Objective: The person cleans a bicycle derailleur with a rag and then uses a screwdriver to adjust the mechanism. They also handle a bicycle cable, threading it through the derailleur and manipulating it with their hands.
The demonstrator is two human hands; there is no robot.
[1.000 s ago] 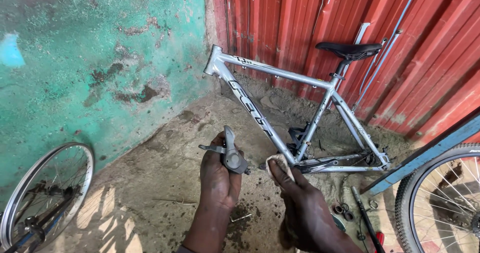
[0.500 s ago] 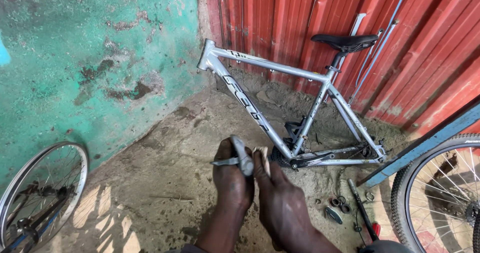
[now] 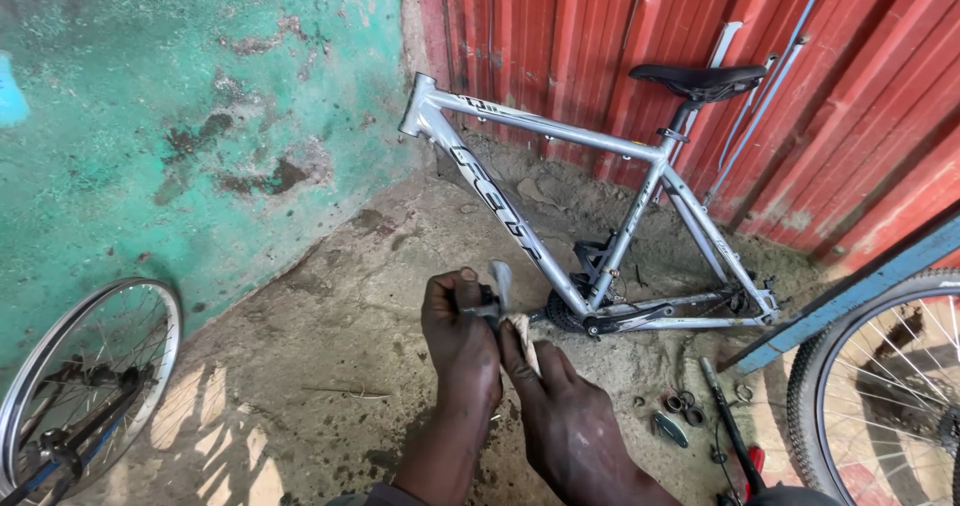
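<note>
Held low before the silver bike frame [image 3: 560,146], the left hand [image 3: 462,341] grips a small metal part [image 3: 497,291] while the right hand [image 3: 560,416] pinches a pale rag [image 3: 522,331] against it, hiding its lower end.

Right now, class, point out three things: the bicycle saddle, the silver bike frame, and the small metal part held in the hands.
bicycle saddle [image 3: 705,79], head view, on the middle of its black top.
silver bike frame [image 3: 560,131], head view, on the top tube.
small metal part [image 3: 497,291], head view, on its grey upper end above the fingers.
</note>
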